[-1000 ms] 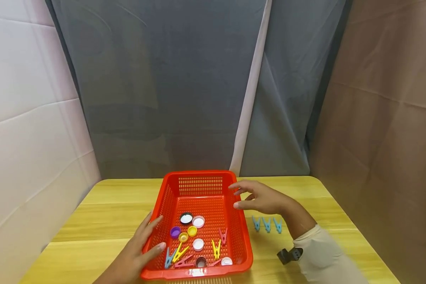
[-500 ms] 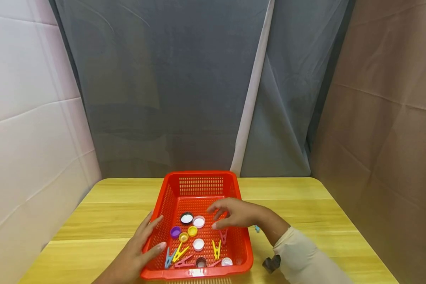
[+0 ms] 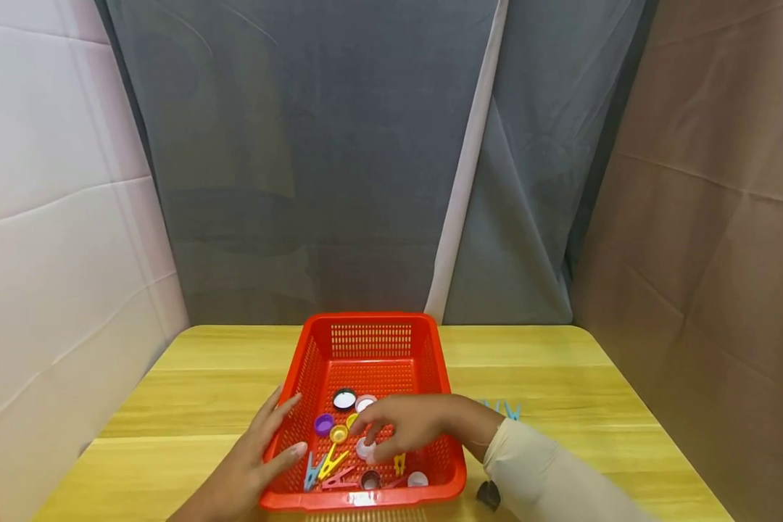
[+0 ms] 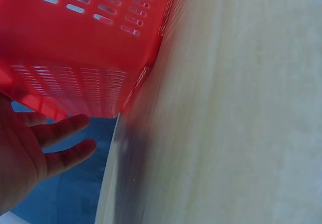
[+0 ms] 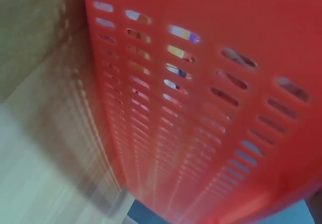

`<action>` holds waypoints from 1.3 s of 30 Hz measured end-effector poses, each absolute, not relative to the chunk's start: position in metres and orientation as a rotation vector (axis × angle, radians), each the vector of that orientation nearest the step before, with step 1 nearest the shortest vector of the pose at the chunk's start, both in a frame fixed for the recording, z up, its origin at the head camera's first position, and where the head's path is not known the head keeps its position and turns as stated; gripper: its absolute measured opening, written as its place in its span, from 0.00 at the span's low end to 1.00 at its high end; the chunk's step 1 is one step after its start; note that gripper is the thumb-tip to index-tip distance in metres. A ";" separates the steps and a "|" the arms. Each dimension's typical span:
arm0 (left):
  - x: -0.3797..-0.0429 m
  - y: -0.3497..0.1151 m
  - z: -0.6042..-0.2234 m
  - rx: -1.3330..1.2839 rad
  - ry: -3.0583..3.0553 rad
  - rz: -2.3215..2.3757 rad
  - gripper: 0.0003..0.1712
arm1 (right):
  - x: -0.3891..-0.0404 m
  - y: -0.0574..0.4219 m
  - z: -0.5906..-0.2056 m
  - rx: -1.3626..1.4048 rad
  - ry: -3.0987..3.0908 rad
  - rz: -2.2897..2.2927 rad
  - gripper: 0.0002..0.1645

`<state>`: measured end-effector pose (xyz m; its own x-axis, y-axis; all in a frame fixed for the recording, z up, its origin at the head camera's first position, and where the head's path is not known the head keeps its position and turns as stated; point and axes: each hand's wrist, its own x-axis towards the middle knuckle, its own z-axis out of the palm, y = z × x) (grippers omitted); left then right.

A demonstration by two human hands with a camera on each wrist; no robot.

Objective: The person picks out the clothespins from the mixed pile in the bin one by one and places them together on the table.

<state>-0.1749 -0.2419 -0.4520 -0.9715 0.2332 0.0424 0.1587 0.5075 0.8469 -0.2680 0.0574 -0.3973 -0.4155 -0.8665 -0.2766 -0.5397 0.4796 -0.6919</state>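
A red plastic basket point(image 3: 438, 362) stands on the table with bottle caps and clothespins inside. My left hand point(image 3: 251, 457) is at its left rim, fingers spread and fairly straight; the left wrist view shows these fingers point(image 4: 65, 133) beside the basket's wall. My right hand point(image 3: 407, 424) reaches over the right rim into the basket. Its thumb and fingers, bent and apart, hang around a white cap point(image 3: 365, 448), partly covering it. Near them are a yellow clothespin point(image 3: 399, 464), a pink-rimmed cap point(image 3: 364, 403) and a yellow cap point(image 3: 338, 433). The right wrist view shows only the basket's slotted wall.
Blue clothespins point(image 3: 512, 410) lie on the wooden table point(image 3: 548, 362) right of the basket, partly behind my right forearm. Inside, a purple cap point(image 3: 323, 424), a black-rimmed cap point(image 3: 344, 399) and a blue clothespin point(image 3: 312, 471) lie to the left. Fabric walls surround the table.
My right hand has moved from above the basket's right rim, leftward and down, to the white cap inside. The left hand has stayed at the left rim.
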 end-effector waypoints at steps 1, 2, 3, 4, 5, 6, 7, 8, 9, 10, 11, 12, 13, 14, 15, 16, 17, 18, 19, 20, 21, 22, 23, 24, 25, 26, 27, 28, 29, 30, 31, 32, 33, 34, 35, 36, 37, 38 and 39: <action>-0.175 -0.242 -0.452 0.347 2.664 1.477 0.45 | -0.268 0.055 -0.398 -1.161 2.088 -0.682 0.31; -0.175 -0.242 -0.451 0.349 2.667 1.475 0.45 | -0.268 0.052 -0.398 -1.171 2.073 -0.677 0.32; -0.175 -0.242 -0.451 0.348 2.667 1.477 0.45 | -0.268 0.050 -0.398 -1.171 2.054 -0.685 0.33; -0.175 -0.242 -0.451 0.356 2.667 1.481 0.44 | -0.268 0.048 -0.398 -1.172 2.034 -0.695 0.34; -0.175 -0.242 -0.451 0.361 2.665 1.488 0.44 | -0.268 0.046 -0.398 -1.170 2.012 -0.710 0.36; -0.175 -0.242 -0.451 0.361 2.665 1.488 0.44 | -0.267 0.045 -0.398 -1.165 1.990 -0.726 0.37; -0.175 -0.242 -0.450 0.368 2.670 1.487 0.44 | -0.267 0.043 -0.397 -1.164 1.974 -0.734 0.38; -0.174 -0.242 -0.450 0.375 2.675 1.490 0.44 | -0.267 0.042 -0.397 -1.169 1.965 -0.732 0.39; -0.174 -0.241 -0.450 0.380 2.682 1.490 0.44 | -0.266 0.041 -0.396 -1.171 1.958 -0.727 0.40; -0.174 -0.241 -0.451 0.383 2.687 1.492 0.44 | -0.266 0.040 -0.394 -1.169 1.953 -0.717 0.40; -0.173 -0.241 -0.451 0.377 2.690 1.488 0.44 | -0.264 0.040 -0.391 -1.159 1.955 -0.699 0.39; -0.172 -0.241 -0.451 0.374 2.693 1.485 0.44 | -0.263 0.040 -0.388 -1.157 1.959 -0.672 0.38; -0.172 -0.241 -0.451 0.376 2.692 1.489 0.44 | -0.262 0.040 -0.383 -1.156 1.965 -0.639 0.37; -0.171 -0.241 -0.452 0.377 2.699 1.484 0.44 | -0.261 0.040 -0.378 -1.155 1.976 -0.600 0.35; -0.171 -0.241 -0.452 0.380 2.705 1.477 0.44 | -0.260 0.040 -0.371 -1.160 1.992 -0.556 0.34; -0.171 -0.242 -0.453 0.386 2.719 1.463 0.44 | -0.260 0.040 -0.364 -1.162 2.011 -0.516 0.32; -0.171 -0.242 -0.453 0.389 2.715 1.465 0.43 | -0.260 0.040 -0.356 -1.170 2.035 -0.476 0.32; -0.171 -0.242 -0.453 0.389 2.707 1.473 0.43 | -0.260 0.039 -0.348 -1.186 2.057 -0.448 0.31; -0.171 -0.243 -0.454 0.387 2.704 1.476 0.43 | -0.261 0.038 -0.341 -1.197 2.083 -0.427 0.31; -0.171 -0.243 -0.454 0.391 2.703 1.479 0.43 | -0.263 0.037 -0.334 -1.211 2.109 -0.418 0.31; -0.172 -0.243 -0.454 0.396 2.710 1.476 0.43 | -0.265 0.035 -0.328 -1.226 2.125 -0.425 0.31; -0.172 -0.244 -0.454 0.392 2.697 1.485 0.43 | -0.267 0.033 -0.323 -1.236 2.137 -0.441 0.31; -0.173 -0.244 -0.454 0.387 2.674 1.502 0.43 | -0.269 0.031 -0.320 -1.243 2.150 -0.459 0.32; -0.173 -0.244 -0.453 0.386 2.670 1.501 0.43 | -0.271 0.028 -0.317 -1.251 2.165 -0.475 0.32; -0.173 -0.244 -0.453 0.391 2.670 1.501 0.43 | -0.274 0.026 -0.316 -1.263 2.186 -0.479 0.32; -0.174 -0.244 -0.453 0.397 2.670 1.502 0.43 | -0.276 0.024 -0.315 -1.266 2.201 -0.488 0.32; -0.174 -0.244 -0.454 0.400 2.670 1.503 0.43 | -0.279 0.021 -0.315 -1.272 2.220 -0.495 0.32; -0.175 -0.244 -0.454 0.396 2.652 1.515 0.43 | -0.281 0.018 -0.315 -1.273 2.241 -0.498 0.32; -0.175 -0.243 -0.454 0.402 2.653 1.515 0.43 | -0.284 0.015 -0.316 -1.274 2.264 -0.499 0.33; -0.175 -0.243 -0.455 0.405 2.656 1.514 0.43 | -0.287 0.012 -0.317 -1.276 2.288 -0.499 0.33; -0.176 -0.244 -0.455 0.409 2.657 1.517 0.43 | -0.289 0.008 -0.318 -1.278 2.318 -0.494 0.33; -0.176 -0.244 -0.456 0.412 2.664 1.514 0.43 | -0.291 0.005 -0.319 -1.272 2.349 -0.485 0.33; -0.176 -0.245 -0.456 0.415 2.665 1.515 0.43 | -0.293 0.002 -0.320 -1.268 2.383 -0.474 0.33; -0.176 -0.245 -0.456 0.421 2.662 1.518 0.43 | -0.295 -0.001 -0.321 -1.254 2.408 -0.471 0.33; -0.176 -0.246 -0.457 0.429 2.662 1.524 0.43 | -0.297 -0.003 -0.323 -1.239 2.430 -0.469 0.33; -0.176 -0.246 -0.456 0.430 2.652 1.535 0.43 | -0.299 -0.005 -0.325 -1.228 2.443 -0.473 0.33; -0.176 -0.247 -0.456 0.430 2.643 1.542 0.43 | -0.301 -0.007 -0.327 -1.224 2.444 -0.479 0.32; -0.175 -0.247 -0.456 0.430 2.640 1.544 0.43 | -0.303 -0.009 -0.331 -1.218 2.425 -0.500 0.31; -0.175 -0.247 -0.456 0.426 2.630 1.548 0.43 | -0.305 -0.011 -0.334 -1.216 2.389 -0.530 0.30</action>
<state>-0.1748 -0.2475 -0.4563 -0.9599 0.2661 0.0876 0.2058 0.4577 0.8650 -0.3047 -0.0108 -0.3342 -0.5378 -0.8231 -0.1825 -0.6686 0.5482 -0.5024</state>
